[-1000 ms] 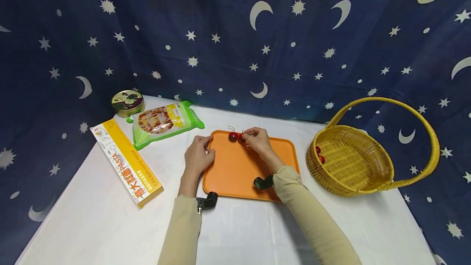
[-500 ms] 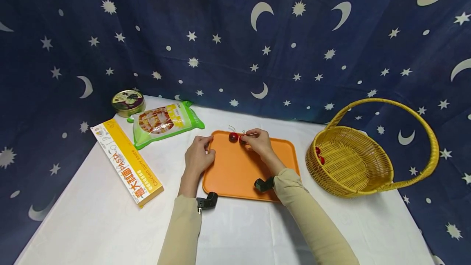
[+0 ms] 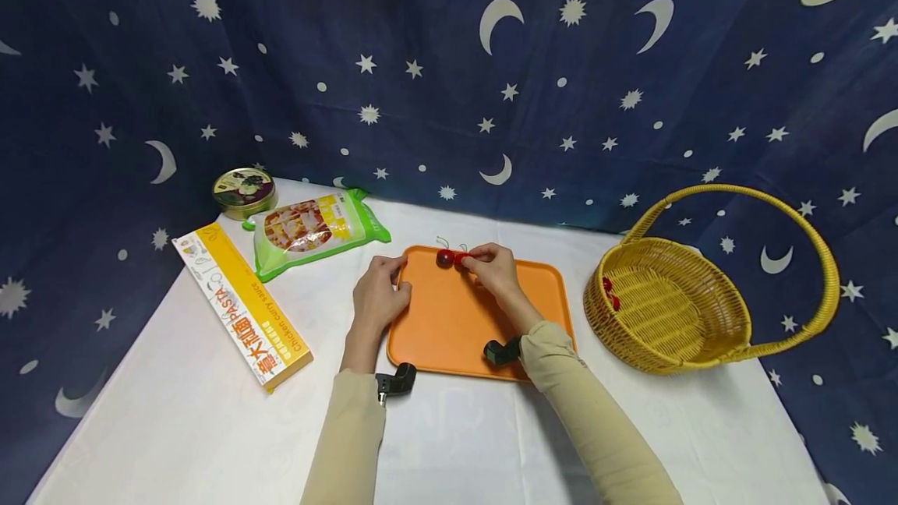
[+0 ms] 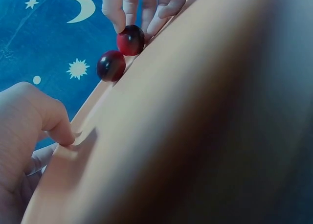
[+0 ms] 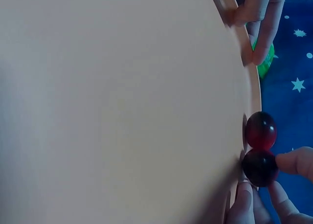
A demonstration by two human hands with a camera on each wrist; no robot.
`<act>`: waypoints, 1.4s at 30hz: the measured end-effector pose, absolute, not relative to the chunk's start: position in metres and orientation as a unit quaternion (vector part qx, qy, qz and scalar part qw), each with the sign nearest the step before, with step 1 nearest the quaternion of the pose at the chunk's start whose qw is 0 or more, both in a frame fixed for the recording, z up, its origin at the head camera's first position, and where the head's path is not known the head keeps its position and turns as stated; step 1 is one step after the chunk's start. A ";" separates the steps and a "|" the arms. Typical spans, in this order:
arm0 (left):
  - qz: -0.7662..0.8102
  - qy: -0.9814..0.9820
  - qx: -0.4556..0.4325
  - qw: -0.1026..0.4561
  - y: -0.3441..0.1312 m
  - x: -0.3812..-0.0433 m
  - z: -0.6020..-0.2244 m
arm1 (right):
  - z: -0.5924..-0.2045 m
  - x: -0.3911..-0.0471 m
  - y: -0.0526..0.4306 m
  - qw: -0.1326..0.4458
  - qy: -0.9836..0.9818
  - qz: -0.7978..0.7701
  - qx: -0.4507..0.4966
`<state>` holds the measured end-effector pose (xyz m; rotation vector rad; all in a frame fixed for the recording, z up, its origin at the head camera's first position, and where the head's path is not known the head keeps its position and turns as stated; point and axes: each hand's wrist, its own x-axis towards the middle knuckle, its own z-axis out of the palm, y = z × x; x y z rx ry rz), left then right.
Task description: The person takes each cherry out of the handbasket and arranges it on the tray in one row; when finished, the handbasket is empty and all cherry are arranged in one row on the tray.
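Note:
An orange tray [image 3: 449,326] lies on the white table. My left hand [image 3: 381,294] grips its far left corner, with fingertips over the rim [image 4: 68,148]. Two shiny dark red cherries with thin stems sit side by side along the tray's far edge. My right hand [image 3: 496,271] pinches the right cherry [image 5: 260,168] between finger and thumb, its other fingers lying at the rim. The left cherry [image 4: 111,66] stands right beside it, untouched by either hand. In the head view, fingertips cover part of the right cherry [image 3: 460,260].
A yellow wicker basket [image 3: 730,302] with a tall handle stands at the right, several small red pieces [image 3: 612,294] inside its left wall. At the left are a pasta box [image 3: 242,306], a green food bag [image 3: 316,231] and a round tin [image 3: 244,192]. A starry curtain [image 3: 421,84] hangs behind.
My right fingers have shifted slightly on the right cherry, which shows brighter red now. The left hand, the tray and the other cherry have stayed in place.

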<state>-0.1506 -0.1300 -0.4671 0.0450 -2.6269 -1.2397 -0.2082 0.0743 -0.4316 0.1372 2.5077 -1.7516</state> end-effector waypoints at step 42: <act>-0.424 -0.900 0.024 0.101 -0.129 -0.152 -0.465 | -0.423 -0.205 0.093 0.043 0.815 -0.575 0.050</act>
